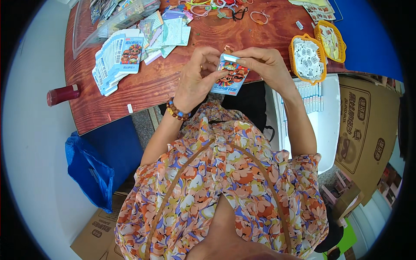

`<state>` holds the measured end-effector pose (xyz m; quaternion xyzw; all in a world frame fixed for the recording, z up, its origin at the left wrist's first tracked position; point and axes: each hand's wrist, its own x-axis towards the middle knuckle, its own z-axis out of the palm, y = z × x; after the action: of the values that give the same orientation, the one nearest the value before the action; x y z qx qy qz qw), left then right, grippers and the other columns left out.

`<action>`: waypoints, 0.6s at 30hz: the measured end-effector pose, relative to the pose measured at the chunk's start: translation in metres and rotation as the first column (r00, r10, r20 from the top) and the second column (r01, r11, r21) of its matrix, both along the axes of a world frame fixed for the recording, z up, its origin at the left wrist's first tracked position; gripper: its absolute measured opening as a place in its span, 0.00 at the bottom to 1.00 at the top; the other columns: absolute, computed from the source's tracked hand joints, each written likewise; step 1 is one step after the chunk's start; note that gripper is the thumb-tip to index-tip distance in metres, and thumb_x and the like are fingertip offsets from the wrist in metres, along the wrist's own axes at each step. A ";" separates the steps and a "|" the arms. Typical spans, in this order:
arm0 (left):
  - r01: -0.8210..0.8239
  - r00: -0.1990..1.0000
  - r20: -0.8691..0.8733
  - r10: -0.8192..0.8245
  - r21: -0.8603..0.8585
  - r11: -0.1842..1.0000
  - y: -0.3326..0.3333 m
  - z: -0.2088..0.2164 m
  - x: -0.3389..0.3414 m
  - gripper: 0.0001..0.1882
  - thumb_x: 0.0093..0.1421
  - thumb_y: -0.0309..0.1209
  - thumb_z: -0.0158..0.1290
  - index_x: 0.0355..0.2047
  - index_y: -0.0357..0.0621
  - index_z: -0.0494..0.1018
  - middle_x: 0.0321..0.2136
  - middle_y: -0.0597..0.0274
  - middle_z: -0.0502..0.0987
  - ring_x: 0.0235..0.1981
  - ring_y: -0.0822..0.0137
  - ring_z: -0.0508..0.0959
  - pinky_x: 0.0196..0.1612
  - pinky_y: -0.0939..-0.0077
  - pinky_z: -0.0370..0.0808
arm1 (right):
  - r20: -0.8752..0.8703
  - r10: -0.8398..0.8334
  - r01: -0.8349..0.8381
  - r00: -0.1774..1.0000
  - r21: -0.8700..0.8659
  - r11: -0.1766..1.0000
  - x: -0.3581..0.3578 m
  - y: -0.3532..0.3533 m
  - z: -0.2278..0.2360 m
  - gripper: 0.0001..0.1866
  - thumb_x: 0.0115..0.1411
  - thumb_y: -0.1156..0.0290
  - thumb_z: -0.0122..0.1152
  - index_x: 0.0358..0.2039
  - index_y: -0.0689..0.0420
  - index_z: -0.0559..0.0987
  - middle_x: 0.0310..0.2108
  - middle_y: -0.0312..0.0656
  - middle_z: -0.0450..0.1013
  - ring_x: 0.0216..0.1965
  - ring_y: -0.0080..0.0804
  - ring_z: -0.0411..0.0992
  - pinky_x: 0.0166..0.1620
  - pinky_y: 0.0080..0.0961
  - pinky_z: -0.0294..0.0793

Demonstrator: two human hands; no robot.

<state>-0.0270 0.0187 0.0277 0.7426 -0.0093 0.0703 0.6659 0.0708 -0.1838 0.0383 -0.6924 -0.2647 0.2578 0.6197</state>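
Note:
A small blue printed box (228, 87) with cartoon figures on its front is held between my hands at the near edge of the table. My left hand (196, 82), with beaded bracelets at its wrist, grips the box's left side, thumb across the front. My right hand (268, 68) pinches the upper end, where a pale flap or edge shows under the thumb. A small brownish-orange piece (227, 50) sticks up at the box's top; whether it is inside the box I cannot tell. To the left lies a fanned stack of similar flat blue boxes (132, 54).
On the reddish wooden table (169, 80) lie loose cards (173, 31), hair ties (260, 17) and a clear plastic bin (123, 22). Yellow baskets (294, 65) hold small white packets. Right and below, a white tub (331, 125) contains rows of blue boxes. A red cylinder (63, 95) sits at the left edge.

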 end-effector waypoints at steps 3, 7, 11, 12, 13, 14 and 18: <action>0.016 0.997 -0.075 -0.013 0.045 0.999 0.001 0.001 0.001 0.26 0.55 0.20 0.63 0.51 0.43 0.64 0.33 0.60 0.78 0.31 0.70 0.82 0.31 0.78 0.77 | 0.102 -0.017 0.027 0.995 -0.097 0.995 -0.003 -0.001 0.004 0.11 0.63 0.75 0.61 0.46 0.61 0.83 0.38 0.37 0.81 0.40 0.18 0.77 0.44 0.18 0.76; 0.037 0.995 -0.094 -0.030 0.074 0.997 0.000 0.002 0.001 0.27 0.54 0.20 0.63 0.51 0.43 0.64 0.33 0.58 0.78 0.32 0.69 0.82 0.31 0.76 0.77 | 0.204 -0.014 0.046 0.979 -0.152 0.987 -0.004 0.000 0.005 0.11 0.63 0.75 0.61 0.45 0.61 0.83 0.39 0.38 0.82 0.40 0.19 0.78 0.44 0.19 0.77; 0.047 0.995 -0.088 -0.037 0.114 0.992 0.001 -0.001 0.004 0.27 0.54 0.21 0.63 0.52 0.42 0.64 0.33 0.58 0.79 0.31 0.67 0.83 0.32 0.74 0.78 | 0.424 0.062 0.027 0.904 -0.201 0.979 -0.003 -0.001 0.002 0.12 0.60 0.76 0.62 0.45 0.58 0.83 0.39 0.40 0.82 0.41 0.28 0.80 0.44 0.24 0.78; 0.051 0.995 -0.090 -0.038 0.148 0.988 0.000 0.000 0.004 0.27 0.54 0.21 0.63 0.52 0.42 0.64 0.33 0.58 0.79 0.31 0.67 0.83 0.32 0.75 0.78 | 0.474 0.078 0.023 0.877 -0.204 0.979 -0.003 -0.001 0.002 0.13 0.60 0.76 0.62 0.45 0.57 0.83 0.40 0.41 0.82 0.42 0.32 0.80 0.44 0.26 0.79; 0.051 0.995 -0.093 -0.038 0.148 0.988 0.000 0.001 0.004 0.27 0.54 0.21 0.63 0.52 0.42 0.64 0.33 0.58 0.79 0.31 0.67 0.83 0.32 0.75 0.78 | 0.471 0.078 0.022 0.879 -0.204 0.979 -0.004 -0.001 0.001 0.13 0.60 0.76 0.62 0.45 0.57 0.83 0.40 0.41 0.82 0.42 0.32 0.80 0.44 0.26 0.79; 0.059 0.993 -0.110 -0.040 0.169 0.984 -0.001 0.002 0.004 0.26 0.54 0.22 0.63 0.52 0.42 0.65 0.33 0.58 0.79 0.31 0.67 0.83 0.32 0.75 0.78 | 0.523 0.104 0.023 0.846 -0.230 0.973 -0.004 -0.002 0.002 0.13 0.59 0.76 0.62 0.45 0.57 0.83 0.40 0.42 0.82 0.43 0.35 0.80 0.45 0.27 0.79; 0.044 0.990 -0.139 -0.026 0.129 0.991 -0.002 -0.002 0.002 0.25 0.54 0.22 0.63 0.51 0.42 0.66 0.32 0.59 0.79 0.30 0.68 0.83 0.31 0.75 0.78 | 0.626 0.156 0.039 0.764 -0.286 0.958 -0.009 -0.006 0.002 0.14 0.58 0.75 0.63 0.46 0.58 0.82 0.41 0.43 0.81 0.44 0.40 0.80 0.45 0.29 0.79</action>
<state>-0.0248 0.0170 0.0258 0.7876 0.0189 0.0067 0.6158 0.0618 -0.1894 0.0400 -0.8106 -0.4430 0.0597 0.3782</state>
